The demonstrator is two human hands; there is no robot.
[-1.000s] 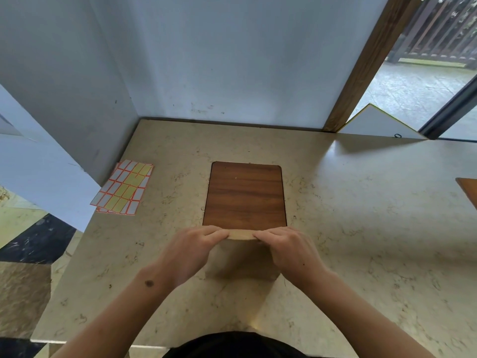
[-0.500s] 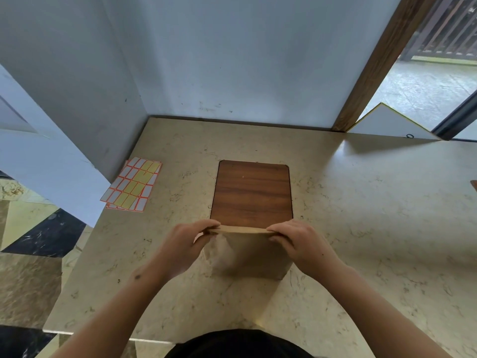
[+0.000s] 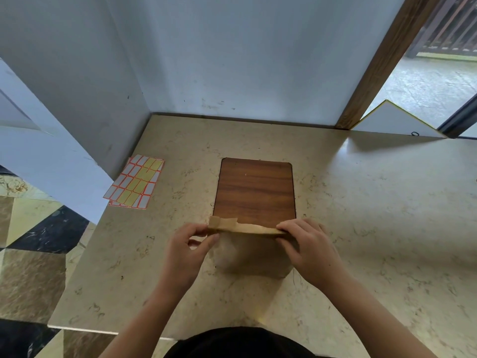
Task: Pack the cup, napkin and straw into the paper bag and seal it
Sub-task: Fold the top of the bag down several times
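A brown paper bag (image 3: 251, 254) stands upright on the marble counter, just in front of the wooden board. Its top edge is pressed flat into a folded strip. My left hand (image 3: 188, 250) pinches the strip's left end, where a small flap sticks up. My right hand (image 3: 307, 248) pinches the right end. The bag's inside is hidden, so the cup, napkin and straw cannot be seen.
A dark wooden board (image 3: 255, 192) lies flat behind the bag. A sheet of yellow and white stickers with orange borders (image 3: 135, 182) lies at the counter's left, by the wall. White walls close the back and left. The counter's (image 3: 374, 215) front edge is near my body.
My hands have slid apart from the middle of the bag's top to its two ends. The top fold now shows as a flat strip, with a flap raised at the left.
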